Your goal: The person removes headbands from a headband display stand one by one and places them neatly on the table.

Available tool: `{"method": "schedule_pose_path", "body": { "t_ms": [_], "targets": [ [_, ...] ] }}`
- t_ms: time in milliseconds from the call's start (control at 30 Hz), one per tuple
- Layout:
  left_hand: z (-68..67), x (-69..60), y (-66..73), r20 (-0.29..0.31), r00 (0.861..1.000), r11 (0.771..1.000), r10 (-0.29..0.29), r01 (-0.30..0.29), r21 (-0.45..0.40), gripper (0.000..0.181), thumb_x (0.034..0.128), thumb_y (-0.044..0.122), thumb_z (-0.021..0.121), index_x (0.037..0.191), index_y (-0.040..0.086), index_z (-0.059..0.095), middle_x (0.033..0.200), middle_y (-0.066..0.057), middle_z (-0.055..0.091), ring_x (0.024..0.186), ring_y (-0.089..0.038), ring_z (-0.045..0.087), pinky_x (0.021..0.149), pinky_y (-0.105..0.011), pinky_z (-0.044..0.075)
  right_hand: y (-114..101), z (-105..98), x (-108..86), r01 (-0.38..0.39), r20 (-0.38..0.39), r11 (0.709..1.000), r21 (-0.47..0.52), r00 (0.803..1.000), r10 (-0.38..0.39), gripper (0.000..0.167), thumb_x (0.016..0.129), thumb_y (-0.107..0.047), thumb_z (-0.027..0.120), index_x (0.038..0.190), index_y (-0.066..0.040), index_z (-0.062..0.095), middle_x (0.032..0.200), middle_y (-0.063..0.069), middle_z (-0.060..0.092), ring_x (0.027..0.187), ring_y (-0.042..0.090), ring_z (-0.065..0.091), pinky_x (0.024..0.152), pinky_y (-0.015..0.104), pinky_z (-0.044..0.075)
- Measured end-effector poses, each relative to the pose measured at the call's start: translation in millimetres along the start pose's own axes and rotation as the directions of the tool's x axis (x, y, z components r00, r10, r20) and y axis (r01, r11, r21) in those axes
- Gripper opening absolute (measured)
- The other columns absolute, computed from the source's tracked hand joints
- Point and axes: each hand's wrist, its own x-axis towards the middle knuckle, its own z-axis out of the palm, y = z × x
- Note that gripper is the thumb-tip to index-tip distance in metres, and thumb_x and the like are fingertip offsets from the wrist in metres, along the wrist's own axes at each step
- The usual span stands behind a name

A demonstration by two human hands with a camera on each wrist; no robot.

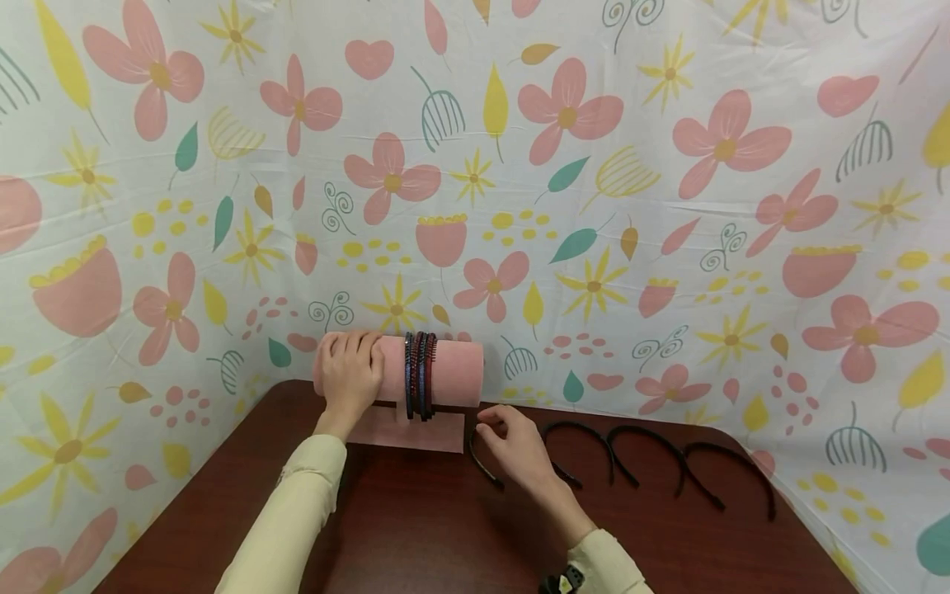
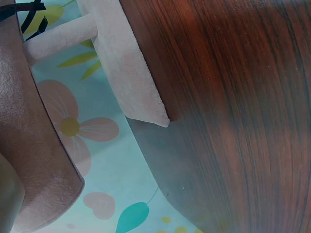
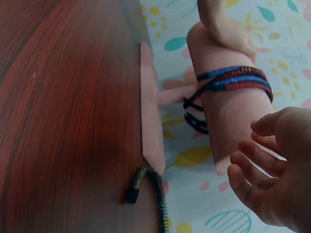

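So your left hand (image 1: 352, 371) is draped over the left end of a fat pink plush cylinder (image 1: 458, 373), fingers curved round it and gripping. That's one cylinder, lying sideways, up on one short pink post (image 2: 60, 41) and one flat pink rectangular base (image 1: 438, 436), which sits toward the back of the worktop (image 1: 445, 528), a dark reddish-brown wood-grain one.

Around the cylinder, near its middle and just beside your left hand, you've got a bunch of glittery red and blue headbands with black ends (image 3: 238, 80). I make it at least four, but they overlap so don't hold me to that.

Your right hand (image 1: 519, 454) has nothing in it: fingers (image 3: 262, 160) loosely bent and spread a bit, off the right end of the cylinder. Nearest to it down on the worktop is one dark, curved headband with a ribbed edge (image 3: 158, 187), one tip just beside the end of the base; can't tell if they touch.

Right of that hand you have three thin black arched headbands (image 1: 638, 429) in a row, so four on the wood altogether. Two cream sleeves (image 1: 289, 516) on you, and one white cloth with pink, yellow and teal flowers and leaves (image 1: 475, 115) hanging behind everything.
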Motion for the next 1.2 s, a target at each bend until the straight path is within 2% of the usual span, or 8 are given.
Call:
{"method": "schedule_pose_path", "body": {
  "t_ms": [300, 533, 767, 1200],
  "targets": [
    [2.8, 0.1, -0.7, 0.008, 1.0, 1.0, 0.001, -0.001, 0.003, 0.038, 0.1018, 0.028, 0.038, 0.11, 0.01, 0.071, 0.11, -0.011, 0.068, 0.105, -0.032, 0.06, 0.109, -0.051, 0.032, -13.3, 17.6, 7.5, 0.053, 0.034, 0.999, -0.013, 0.998, -0.052, 0.02, 0.096, -0.021, 0.064, 0.115, -0.018, 0.068, 0.107, -0.002, 0.07, 0.094, 0.015, 0.066, 0.084, 0.037, 0.054],
    [3.5, 0.3, 0.1, -0.012, 1.0, 1.0, 0.009, -0.009, 0.006, 0.036, 0.1009, 0.026, 0.04, 0.108, 0.01, 0.071, 0.108, -0.011, 0.068, 0.103, -0.032, 0.06, 0.107, -0.051, 0.033, -21.1, 30.5, 12.5, 0.062, 0.057, 0.998, 0.005, 0.996, -0.062, 0.025, 0.097, -0.023, 0.064, 0.119, -0.014, 0.067, 0.107, -0.001, 0.069, 0.085, 0.012, 0.062, 0.07, 0.027, 0.05],
    [2.8, 1.4, 1.0, -0.027, 1.0, 1.0, 0.009, -0.009, 0.003, 0.037, 0.1013, 0.025, 0.039, 0.108, 0.01, 0.072, 0.108, -0.012, 0.068, 0.103, -0.033, 0.061, 0.107, -0.052, 0.034, -26.9, 42.2, 19.0, 0.07, 0.066, 0.997, 0.045, 0.995, -0.073, 0.027, 0.097, -0.02, 0.063, 0.121, -0.01, 0.066, 0.106, 0.004, 0.07, 0.084, 0.016, 0.065, 0.066, 0.026, 0.052],
    [0.9, 0.3, 0.8, -0.012, 1.0, 1.0, 0.0, 0.0, 0.008, 0.037, 0.1017, 0.026, 0.038, 0.108, 0.01, 0.071, 0.108, -0.012, 0.068, 0.104, -0.033, 0.061, 0.108, -0.052, 0.034, -38.6, 59.8, 25.1, 0.001, 0.057, 0.996, 0.087, 0.998, -0.006, 0.028, 0.097, -0.021, 0.062, 0.122, -0.01, 0.066, 0.11, 0.007, 0.07, 0.089, 0.018, 0.066, 0.068, 0.029, 0.052]
  ]
}}
